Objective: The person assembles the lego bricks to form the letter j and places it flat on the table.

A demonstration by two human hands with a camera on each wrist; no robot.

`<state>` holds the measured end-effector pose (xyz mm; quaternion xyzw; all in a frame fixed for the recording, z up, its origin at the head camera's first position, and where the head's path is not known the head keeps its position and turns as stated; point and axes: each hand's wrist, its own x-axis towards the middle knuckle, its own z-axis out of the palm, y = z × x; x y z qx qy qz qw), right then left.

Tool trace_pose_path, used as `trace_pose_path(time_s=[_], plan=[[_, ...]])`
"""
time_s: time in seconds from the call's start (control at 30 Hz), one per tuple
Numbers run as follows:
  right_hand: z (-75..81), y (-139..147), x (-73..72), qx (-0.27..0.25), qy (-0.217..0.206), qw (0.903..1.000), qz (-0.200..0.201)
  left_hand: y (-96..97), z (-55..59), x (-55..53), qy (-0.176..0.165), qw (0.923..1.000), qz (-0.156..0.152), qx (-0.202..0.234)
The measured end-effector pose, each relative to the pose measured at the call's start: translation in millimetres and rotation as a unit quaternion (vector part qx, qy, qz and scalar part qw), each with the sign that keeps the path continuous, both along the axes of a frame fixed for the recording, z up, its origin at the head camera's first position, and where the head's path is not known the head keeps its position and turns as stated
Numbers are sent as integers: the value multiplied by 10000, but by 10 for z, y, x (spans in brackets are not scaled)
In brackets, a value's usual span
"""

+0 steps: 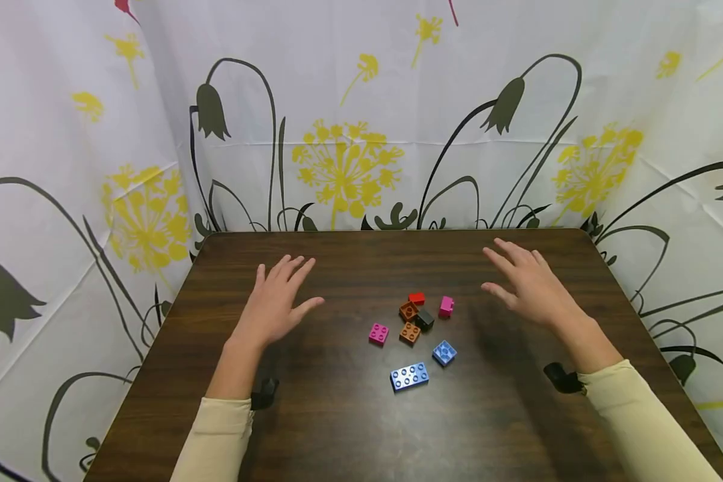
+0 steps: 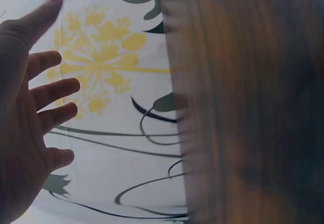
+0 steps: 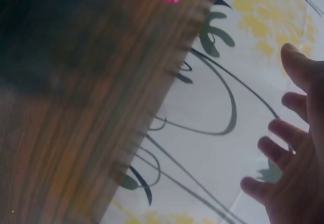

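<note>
Both hands are raised over the table with fingers spread, holding nothing. My left hand (image 1: pixel 277 304) is to the left of a loose group of toy building bricks, and my right hand (image 1: pixel 530 284) is to their right. In the group are a long blue brick (image 1: pixel 409 377), a smaller blue brick (image 1: pixel 444 353), a magenta brick (image 1: pixel 378 334), a pink brick (image 1: pixel 446 306) on its side, a red brick (image 1: pixel 417 298), a black brick (image 1: pixel 424 319) and two brown bricks (image 1: pixel 410 333). The pink brick is nearest to the right hand and also shows in the right wrist view.
The bricks lie on a dark brown wooden table (image 1: pixel 331 428). A white curtain (image 1: pixel 349 40) printed with grey and yellow flowers hangs behind and at both sides of it. Small black wrist cameras (image 1: pixel 265 393) sit under both wrists.
</note>
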<state>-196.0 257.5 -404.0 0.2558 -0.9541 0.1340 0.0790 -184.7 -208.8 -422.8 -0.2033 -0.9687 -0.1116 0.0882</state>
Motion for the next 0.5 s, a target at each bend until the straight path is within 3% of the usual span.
trace_pose_path(time_s=[0.27, 0.5], plan=[[-190, -246, 107, 162, -185, 9980, 583, 163, -176, 83, 201, 9964, -634, 525], [-448, -472, 271, 492, -435, 9933, 949, 441, -305, 236, -116, 9936, -900, 670]])
